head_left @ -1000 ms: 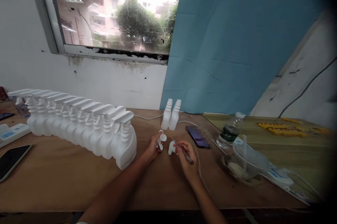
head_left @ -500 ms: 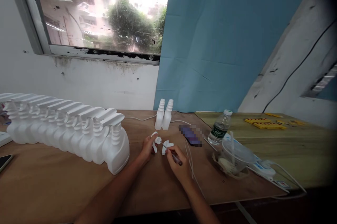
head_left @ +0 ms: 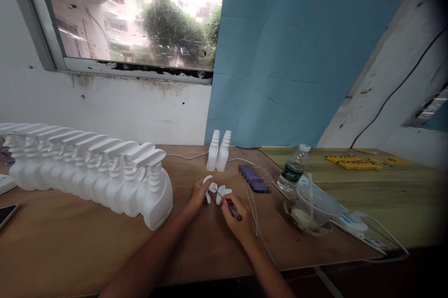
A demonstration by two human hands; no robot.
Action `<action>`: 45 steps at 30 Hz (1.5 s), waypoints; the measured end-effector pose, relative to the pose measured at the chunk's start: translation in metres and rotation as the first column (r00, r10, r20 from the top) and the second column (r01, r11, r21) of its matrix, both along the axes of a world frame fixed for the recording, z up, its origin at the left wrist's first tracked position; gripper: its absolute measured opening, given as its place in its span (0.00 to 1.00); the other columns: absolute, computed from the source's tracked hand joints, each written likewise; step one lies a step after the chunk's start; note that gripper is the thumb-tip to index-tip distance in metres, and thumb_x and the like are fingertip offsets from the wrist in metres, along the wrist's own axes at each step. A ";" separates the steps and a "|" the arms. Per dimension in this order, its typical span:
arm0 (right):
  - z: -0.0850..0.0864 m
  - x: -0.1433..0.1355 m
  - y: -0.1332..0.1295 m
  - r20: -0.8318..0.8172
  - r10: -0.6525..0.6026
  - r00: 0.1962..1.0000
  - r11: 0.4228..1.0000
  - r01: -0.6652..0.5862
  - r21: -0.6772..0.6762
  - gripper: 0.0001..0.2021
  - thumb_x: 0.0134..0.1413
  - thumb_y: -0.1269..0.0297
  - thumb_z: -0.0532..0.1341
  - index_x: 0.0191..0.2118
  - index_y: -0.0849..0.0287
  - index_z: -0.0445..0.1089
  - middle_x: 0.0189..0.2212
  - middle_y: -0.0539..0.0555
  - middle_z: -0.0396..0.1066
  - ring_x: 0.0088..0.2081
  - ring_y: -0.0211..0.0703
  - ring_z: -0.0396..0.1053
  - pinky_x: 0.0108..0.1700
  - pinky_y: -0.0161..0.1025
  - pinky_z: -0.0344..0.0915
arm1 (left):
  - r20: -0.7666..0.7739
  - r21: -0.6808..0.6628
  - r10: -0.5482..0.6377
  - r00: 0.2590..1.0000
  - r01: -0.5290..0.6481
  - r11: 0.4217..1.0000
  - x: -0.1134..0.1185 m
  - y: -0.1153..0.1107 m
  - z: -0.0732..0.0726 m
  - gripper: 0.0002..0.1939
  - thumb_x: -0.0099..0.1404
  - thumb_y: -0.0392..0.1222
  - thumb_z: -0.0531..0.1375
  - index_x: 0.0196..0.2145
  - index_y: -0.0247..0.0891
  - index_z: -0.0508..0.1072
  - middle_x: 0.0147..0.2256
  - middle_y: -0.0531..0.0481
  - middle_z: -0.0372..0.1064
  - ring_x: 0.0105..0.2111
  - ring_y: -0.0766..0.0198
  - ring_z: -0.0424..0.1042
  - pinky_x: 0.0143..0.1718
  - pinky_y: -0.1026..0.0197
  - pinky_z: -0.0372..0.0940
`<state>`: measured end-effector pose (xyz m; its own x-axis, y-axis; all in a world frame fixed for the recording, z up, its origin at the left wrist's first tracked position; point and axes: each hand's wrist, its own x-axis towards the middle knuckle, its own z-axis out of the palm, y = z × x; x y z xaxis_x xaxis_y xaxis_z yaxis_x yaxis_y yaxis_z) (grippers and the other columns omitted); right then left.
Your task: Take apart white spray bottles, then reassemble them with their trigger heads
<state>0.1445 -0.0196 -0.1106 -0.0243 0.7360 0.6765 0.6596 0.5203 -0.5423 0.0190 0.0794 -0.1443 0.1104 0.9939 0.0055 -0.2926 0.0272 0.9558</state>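
Observation:
My left hand [head_left: 198,195] is closed around a white plastic trigger spray head [head_left: 207,180], with its round end turned to the right. In my right hand [head_left: 242,222] is a screwdriver [head_left: 234,212] with a dark brownish handle; its thin metal shaft points up and left to the round end of the spray head. Whether the tip goes into that end is too small to tell. A second white plastic piece [head_left: 222,192] sits just behind the right fingers, partly covered by them; I cannot tell if they touch it.
Two slim white bottles [head_left: 217,153] stand behind my hands. A long row of white spray bottles [head_left: 154,197] fills the left side. To the right are a purple phone [head_left: 255,179], a water bottle [head_left: 292,169], a plastic cup with straw [head_left: 317,202] and a white cable [head_left: 254,216].
Both hands keep nearly the same pose, the screwdriver still pointed at the spray head. The view has shifted slightly; nothing was picked up or let go.

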 end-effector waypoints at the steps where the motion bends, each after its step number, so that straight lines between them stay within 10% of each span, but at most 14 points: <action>1: 0.000 0.000 0.000 0.016 0.003 1.000 1.000 -0.004 0.009 0.05 0.56 0.68 0.54 0.30 0.55 0.63 0.24 0.49 0.67 0.26 0.41 0.67 0.31 0.35 0.62 | -0.005 0.002 0.001 1.000 -0.001 1.000 0.000 0.000 0.000 0.24 0.51 0.63 0.63 0.21 0.37 0.67 0.13 0.59 0.58 0.11 0.73 0.52 0.13 0.67 0.43; 45: -0.002 0.007 0.005 -0.322 0.091 0.942 0.985 -0.133 -0.112 0.10 0.55 0.66 0.52 0.25 0.57 0.63 0.21 0.48 0.61 0.26 0.40 0.61 0.31 0.35 0.57 | 0.092 0.017 -0.282 0.955 0.281 0.959 -0.007 0.000 0.004 0.24 0.48 0.59 0.66 0.18 0.36 0.62 0.14 0.58 0.57 0.14 0.74 0.51 0.18 0.66 0.41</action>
